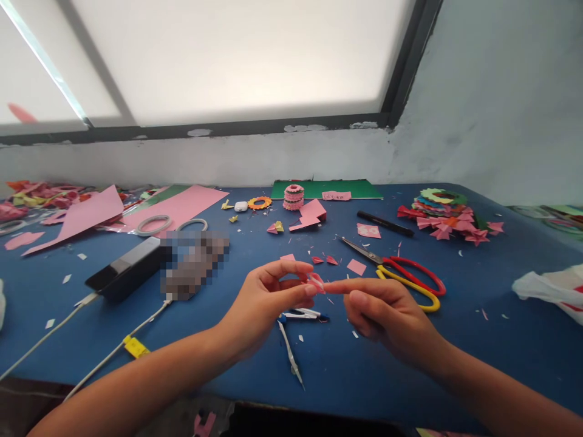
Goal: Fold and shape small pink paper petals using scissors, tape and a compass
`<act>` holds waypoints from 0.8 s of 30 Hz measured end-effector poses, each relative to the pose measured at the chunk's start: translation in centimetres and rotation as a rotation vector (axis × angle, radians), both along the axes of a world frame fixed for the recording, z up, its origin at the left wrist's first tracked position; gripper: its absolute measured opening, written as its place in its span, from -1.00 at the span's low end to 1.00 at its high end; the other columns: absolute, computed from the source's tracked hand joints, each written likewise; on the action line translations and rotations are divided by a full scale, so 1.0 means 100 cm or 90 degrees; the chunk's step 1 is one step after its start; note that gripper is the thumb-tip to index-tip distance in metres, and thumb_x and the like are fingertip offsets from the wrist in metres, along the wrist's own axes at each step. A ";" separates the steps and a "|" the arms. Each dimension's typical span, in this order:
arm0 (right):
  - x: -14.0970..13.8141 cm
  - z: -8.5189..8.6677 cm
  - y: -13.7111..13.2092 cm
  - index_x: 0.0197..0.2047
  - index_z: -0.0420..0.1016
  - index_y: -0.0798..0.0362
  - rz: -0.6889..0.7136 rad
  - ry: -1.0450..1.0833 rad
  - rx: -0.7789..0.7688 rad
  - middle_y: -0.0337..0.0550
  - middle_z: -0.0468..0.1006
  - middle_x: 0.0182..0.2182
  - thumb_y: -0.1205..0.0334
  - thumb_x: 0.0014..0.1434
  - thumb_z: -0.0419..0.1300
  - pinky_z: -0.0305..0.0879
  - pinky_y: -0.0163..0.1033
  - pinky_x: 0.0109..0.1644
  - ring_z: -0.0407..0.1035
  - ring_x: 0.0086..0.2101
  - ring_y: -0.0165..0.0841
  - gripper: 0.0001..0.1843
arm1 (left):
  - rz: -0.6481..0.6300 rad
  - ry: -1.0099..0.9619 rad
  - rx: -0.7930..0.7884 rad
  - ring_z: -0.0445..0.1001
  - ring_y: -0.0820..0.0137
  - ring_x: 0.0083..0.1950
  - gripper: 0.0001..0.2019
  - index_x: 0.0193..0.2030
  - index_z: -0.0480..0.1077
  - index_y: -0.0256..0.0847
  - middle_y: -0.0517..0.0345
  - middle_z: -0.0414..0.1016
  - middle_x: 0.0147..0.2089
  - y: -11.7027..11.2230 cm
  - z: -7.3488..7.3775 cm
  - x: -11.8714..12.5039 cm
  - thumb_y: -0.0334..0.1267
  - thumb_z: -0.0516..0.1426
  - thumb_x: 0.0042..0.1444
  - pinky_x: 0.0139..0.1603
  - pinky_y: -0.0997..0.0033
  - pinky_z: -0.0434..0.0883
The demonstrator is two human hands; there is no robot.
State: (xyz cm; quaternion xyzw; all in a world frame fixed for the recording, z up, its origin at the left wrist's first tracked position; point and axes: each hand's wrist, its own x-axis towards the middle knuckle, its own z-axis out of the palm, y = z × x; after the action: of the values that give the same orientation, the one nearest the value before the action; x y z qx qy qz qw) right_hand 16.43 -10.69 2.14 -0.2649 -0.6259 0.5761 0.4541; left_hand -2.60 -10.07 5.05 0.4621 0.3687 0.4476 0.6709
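Between the thumb and fingers of my left hand (266, 297) is a small folded piece of pink paper (315, 281). The index finger of my right hand (387, 306) is stretched out, its tip touching the paper's right side; the other fingers are curled and seem to hold nothing. Scissors (401, 273) with red and yellow handles lie spread behind my right hand. Below the paper rests a white and blue drawing compass (291, 349) with its legs apart. Small pink folded pieces (324, 260) and a pink paper square (356, 267) lie just beyond my fingers.
Farther back on the blue table (255, 376) stand a ringed pink paper stack (294, 198), a black pen (385, 223) and a pile of paper stars (449, 215). At left are tape rolls (153, 225), pink sheets (86, 212), a black device (130, 267) and white cables (102, 369).
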 end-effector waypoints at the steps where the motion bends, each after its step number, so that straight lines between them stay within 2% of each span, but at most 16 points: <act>1: 0.000 0.000 0.000 -0.07 0.53 -0.06 -0.003 -0.004 0.000 -0.39 0.15 -0.69 0.11 0.22 0.08 0.00 -0.41 -0.61 0.01 -0.65 -0.55 -0.71 | -0.003 0.000 0.004 0.50 0.49 -0.30 -0.83 -0.30 0.48 -0.22 0.18 0.54 -0.32 0.000 0.000 0.000 -0.37 0.32 -0.08 -0.30 0.57 0.44; 4: 0.000 0.000 -0.001 -0.06 0.53 -0.02 -0.013 -0.017 -0.012 -0.39 0.16 -0.70 0.09 0.21 0.08 0.00 -0.39 -0.60 0.01 -0.66 -0.54 -0.69 | 0.000 0.000 0.019 0.51 0.46 -0.25 -0.85 -0.37 0.47 -0.23 0.17 0.53 -0.25 -0.001 -0.001 -0.001 -0.36 0.33 -0.11 -0.30 0.55 0.45; 6: -0.001 0.000 -0.001 -0.06 0.53 -0.01 -0.008 -0.013 -0.025 -0.39 0.15 -0.70 0.08 0.21 0.07 0.00 -0.39 -0.61 0.00 -0.66 -0.54 -0.68 | -0.002 0.014 0.024 0.51 0.45 -0.24 -0.84 -0.36 0.47 -0.24 0.15 0.53 -0.23 -0.002 0.000 -0.001 -0.35 0.33 -0.11 -0.31 0.56 0.45; 13: 0.000 -0.001 0.000 -0.04 0.51 0.00 -0.003 -0.024 -0.024 -0.39 0.15 -0.70 0.07 0.23 0.02 0.01 -0.38 -0.60 0.00 -0.67 -0.53 -0.65 | -0.004 0.012 0.046 0.50 0.52 -0.33 -0.79 -0.29 0.45 -0.22 0.21 0.52 -0.31 -0.002 0.000 0.000 -0.37 0.33 -0.10 -0.39 0.65 0.45; 24: -0.001 0.001 -0.001 -0.03 0.50 0.02 0.005 -0.037 -0.030 -0.39 0.15 -0.70 0.06 0.24 0.00 0.00 -0.38 -0.62 -0.02 -0.68 -0.53 -0.62 | 0.021 0.051 0.079 0.55 0.40 -0.29 -0.78 -0.32 0.44 -0.25 0.17 0.56 -0.34 -0.004 0.000 -0.001 -0.41 0.33 -0.14 -0.32 0.50 0.50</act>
State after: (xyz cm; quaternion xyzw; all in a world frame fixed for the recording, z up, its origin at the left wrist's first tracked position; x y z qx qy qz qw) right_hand 16.37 -10.77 2.24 -0.2896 -0.6261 0.5844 0.4273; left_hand -2.72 -10.51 5.01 0.5142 0.3743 0.4619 0.6181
